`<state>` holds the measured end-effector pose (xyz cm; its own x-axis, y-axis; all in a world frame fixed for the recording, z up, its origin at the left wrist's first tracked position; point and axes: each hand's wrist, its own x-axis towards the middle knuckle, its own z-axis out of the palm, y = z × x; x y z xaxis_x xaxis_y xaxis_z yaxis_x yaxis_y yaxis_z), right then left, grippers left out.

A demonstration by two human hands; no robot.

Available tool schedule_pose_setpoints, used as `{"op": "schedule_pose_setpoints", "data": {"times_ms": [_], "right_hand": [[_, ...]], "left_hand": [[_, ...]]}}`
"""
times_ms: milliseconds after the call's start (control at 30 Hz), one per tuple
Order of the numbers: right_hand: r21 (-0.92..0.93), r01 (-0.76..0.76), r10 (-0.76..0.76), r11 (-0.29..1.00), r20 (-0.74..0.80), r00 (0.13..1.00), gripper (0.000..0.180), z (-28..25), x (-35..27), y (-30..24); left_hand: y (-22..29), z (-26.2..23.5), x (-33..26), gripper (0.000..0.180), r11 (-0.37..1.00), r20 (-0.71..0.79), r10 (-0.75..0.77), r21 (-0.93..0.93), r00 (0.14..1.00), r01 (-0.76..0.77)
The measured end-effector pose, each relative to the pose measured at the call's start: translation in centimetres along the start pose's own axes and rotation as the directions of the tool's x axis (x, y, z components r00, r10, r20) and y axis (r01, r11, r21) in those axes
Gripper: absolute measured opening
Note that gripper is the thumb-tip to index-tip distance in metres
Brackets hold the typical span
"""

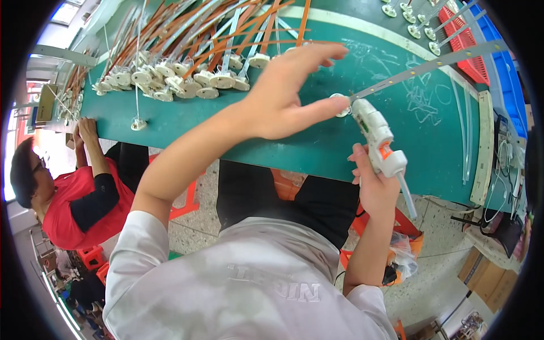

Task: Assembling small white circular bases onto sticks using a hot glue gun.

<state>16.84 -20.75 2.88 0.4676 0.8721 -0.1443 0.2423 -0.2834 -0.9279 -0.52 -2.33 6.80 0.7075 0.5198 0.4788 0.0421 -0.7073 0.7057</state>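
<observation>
My right hand [376, 184] grips a white hot glue gun [374, 127] with an orange trigger, and a translucent glue stick [407, 195] juts from its back end. The gun's nozzle is close to a small round white base [341, 106] on the green table. From that base an LED strip [425, 69] reaches up to the right. With its fingers spread, my left hand [292, 93] extends over the table, its thumb tip at the base and the strip's end. Whether the thumb presses on them I cannot tell.
A heap of round white bases [170, 79] with LED and orange strips covers the table's far left. One separate base [138, 123] lies nearer. Clear thin sticks [468, 136] lie at right, below a red basket [462, 48]. A person in red [85, 204] sits at left.
</observation>
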Motion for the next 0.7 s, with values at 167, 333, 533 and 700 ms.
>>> {"op": "schedule_pose_setpoints", "data": {"times_ms": [167,333,533,700], "right_hand": [[0.003,0.127,-0.127,0.992,-0.003,0.992,0.022,0.0,0.1,0.0],[0.046,0.164,-0.165,0.985,0.012,0.986,0.025,0.0,0.1,-0.7],[0.078,0.13,-0.134,0.989,0.048,0.99,0.023,-0.5,0.4,0.6],[0.219,-0.047,0.025,0.975,0.103,0.994,0.025,-2.4,0.7,0.5]], "left_hand": [[3.6,3.2,3.5,0.034,0.996,-0.109,0.084,0.039,0.99,-0.08],[4.4,2.8,4.3,0.024,0.995,-0.177,0.053,0.089,0.983,-0.037],[5.0,-0.1,4.1,0.017,0.963,-0.008,-0.113,0.245,0.994,0.112],[4.0,-1.7,3.9,0.019,0.989,-0.002,-0.13,0.067,0.992,0.13]]}}
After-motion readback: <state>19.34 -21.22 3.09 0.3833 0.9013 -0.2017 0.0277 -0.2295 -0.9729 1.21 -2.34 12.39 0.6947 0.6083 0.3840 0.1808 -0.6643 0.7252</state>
